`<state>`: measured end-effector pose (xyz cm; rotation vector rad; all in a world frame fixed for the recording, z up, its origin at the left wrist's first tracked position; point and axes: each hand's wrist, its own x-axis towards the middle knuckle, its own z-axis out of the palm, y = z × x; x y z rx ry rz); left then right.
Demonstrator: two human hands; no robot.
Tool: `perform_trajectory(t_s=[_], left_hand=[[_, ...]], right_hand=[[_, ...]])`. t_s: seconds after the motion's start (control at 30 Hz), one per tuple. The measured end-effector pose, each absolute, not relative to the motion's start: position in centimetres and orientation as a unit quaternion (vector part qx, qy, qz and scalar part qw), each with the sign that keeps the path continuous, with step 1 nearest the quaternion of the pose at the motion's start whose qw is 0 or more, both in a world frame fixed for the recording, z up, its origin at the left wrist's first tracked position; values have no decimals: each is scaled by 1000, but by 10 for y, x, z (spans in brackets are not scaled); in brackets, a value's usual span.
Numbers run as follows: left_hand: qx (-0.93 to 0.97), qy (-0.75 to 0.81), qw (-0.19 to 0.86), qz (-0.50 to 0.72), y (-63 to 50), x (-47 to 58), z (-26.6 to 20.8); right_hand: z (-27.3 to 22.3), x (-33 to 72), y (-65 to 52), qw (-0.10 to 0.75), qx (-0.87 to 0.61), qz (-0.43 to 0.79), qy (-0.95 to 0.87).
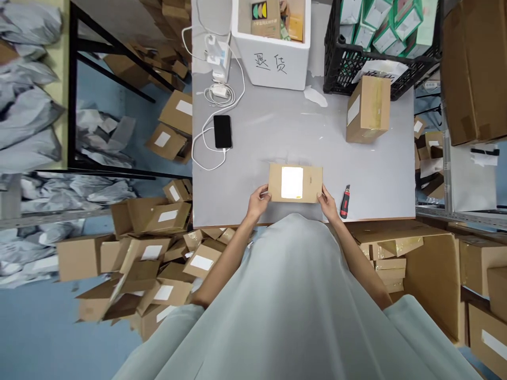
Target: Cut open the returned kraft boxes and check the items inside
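At the near edge of the grey counter (261, 124), midway along it, a flat brown cardboard box (308, 183) lies in the grasp of two bare hands, its broad face up and a white label (292, 182) left of that face's middle. The left hand (258, 202) is closed at the box's left end and the right hand (328, 205) at its right end, so the hands are apart with the box between them; whether its underside touches the counter I cannot tell. Just beside the right hand lies a red and black box cutter (345, 202). Farther back on that side, a taller taped carton (368, 113) stands close against a black plastic crate (336, 60) filled with green and white packets (390, 39). Left of the crate are a scrap of white paper (316, 96) and a white tub (273, 66) with handwritten characters on its front and packages inside. Toward the counter's left edge, a black phone (222, 132) is plugged into a white cable (198, 161), near a power strip (219, 66). Beyond that edge, labelled cartons (146, 250) are heaped over blue flooring (35, 327).
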<state>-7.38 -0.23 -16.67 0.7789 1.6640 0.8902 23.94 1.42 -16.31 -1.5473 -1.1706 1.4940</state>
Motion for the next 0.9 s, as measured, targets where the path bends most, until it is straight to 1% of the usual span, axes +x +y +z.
perform_trajectory(t_s=[0.17,0.27,0.43,0.53,0.6,0.67,0.77,0.9], left_hand=[[289,715,498,396,-5,-64,-165],[272,711,501,412,-5,-63,-167],[227,712,553,368,5,-56,-173],[242,669,606,356,12,-41,-168],[258,636,630,363,15,-28,-160],[270,614,643,370,16,-15,-150],[284,588,658,375,17,2,-136],[307,549,682,373,20,20,-125]], right_hand=[[-164,252,18,345,-578,603,-429],[-163,265,16,346,-577,614,-412],[-168,294,16,306,-616,629,-361],[-165,309,20,291,-676,582,-345],[-155,314,21,311,-716,510,-361],[-138,314,19,341,-720,455,-397],[-105,303,12,358,-672,461,-456],[-72,281,4,332,-640,479,-501]])
